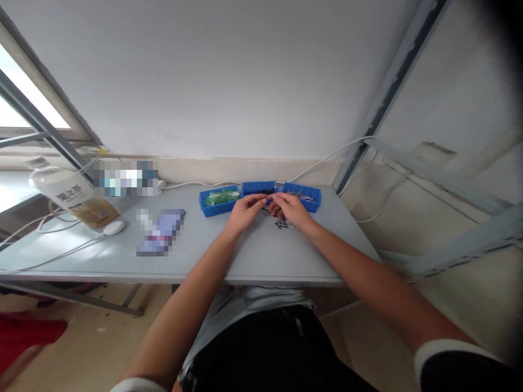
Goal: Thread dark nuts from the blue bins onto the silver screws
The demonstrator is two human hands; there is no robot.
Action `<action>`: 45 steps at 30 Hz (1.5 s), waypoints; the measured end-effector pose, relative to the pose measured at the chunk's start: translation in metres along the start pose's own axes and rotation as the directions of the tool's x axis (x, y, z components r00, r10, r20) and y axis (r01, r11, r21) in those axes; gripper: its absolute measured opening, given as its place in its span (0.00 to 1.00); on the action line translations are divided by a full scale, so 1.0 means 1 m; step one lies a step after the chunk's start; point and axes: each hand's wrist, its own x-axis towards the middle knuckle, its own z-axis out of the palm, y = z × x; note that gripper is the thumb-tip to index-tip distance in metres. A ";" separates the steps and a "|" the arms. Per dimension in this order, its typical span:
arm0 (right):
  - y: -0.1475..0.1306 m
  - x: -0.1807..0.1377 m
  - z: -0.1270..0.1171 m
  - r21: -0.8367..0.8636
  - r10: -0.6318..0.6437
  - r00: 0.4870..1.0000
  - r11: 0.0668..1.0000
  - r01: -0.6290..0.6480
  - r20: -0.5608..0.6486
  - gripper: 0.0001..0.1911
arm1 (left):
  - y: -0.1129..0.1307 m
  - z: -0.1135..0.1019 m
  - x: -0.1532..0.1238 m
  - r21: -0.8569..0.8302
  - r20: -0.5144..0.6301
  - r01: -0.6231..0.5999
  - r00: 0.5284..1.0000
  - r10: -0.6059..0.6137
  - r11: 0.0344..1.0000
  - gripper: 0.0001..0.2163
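Note:
My left hand (pixel 248 210) and my right hand (pixel 291 210) meet fingertip to fingertip over the grey table, in front of three blue bins. Both are closed in a pinch around something too small to make out. Green pieces fill the left bin (pixel 218 213). Small dark parts lie in the middle bin (pixel 259 186), partly covered by my fingers. Thin silver metal pieces are in the right bin (pixel 312 206). A small pile of dark and silver parts (pixel 281 224) rests on the table beneath my right hand, which hides some of it.
A large bottle (pixel 73 190) leans at the table's left, beside a white computer mouse (pixel 114 228) with its cable. A blurred purple item (pixel 163 231) lies left of my arms. Metal shelf posts (pixel 388 81) stand at the right, and a white cable runs along the wall.

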 end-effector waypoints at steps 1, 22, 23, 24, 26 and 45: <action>-0.002 0.001 -0.003 0.031 -0.004 0.999 1.000 0.006 -0.055 0.25 | 0.000 0.000 0.000 -0.002 -0.015 0.008 1.000 -0.008 1.000 0.20; 0.013 -0.006 -0.009 -0.755 -0.241 0.872 0.437 0.489 0.426 0.14 | -0.008 -0.002 -0.001 0.087 -0.089 -0.031 0.995 0.039 0.996 0.17; 0.013 -0.005 -0.008 -0.764 -0.236 0.877 0.429 0.481 0.419 0.13 | -0.008 -0.002 -0.001 0.091 -0.095 -0.037 0.994 0.045 0.995 0.16; 0.013 -0.005 -0.008 -0.775 -0.231 0.883 0.422 0.470 0.409 0.13 | -0.008 -0.003 -0.001 0.097 -0.101 -0.043 0.994 0.052 0.994 0.16; 0.011 -0.005 -0.006 -0.796 -0.222 0.895 0.409 0.446 0.388 0.12 | -0.008 -0.003 -0.001 0.110 -0.111 -0.055 0.992 0.067 0.992 0.15; -0.003 -0.004 -0.004 -0.664 -0.408 0.902 0.638 0.390 0.139 0.07 | -0.001 -0.001 -0.004 0.286 -0.082 -0.136 0.983 0.165 0.949 0.14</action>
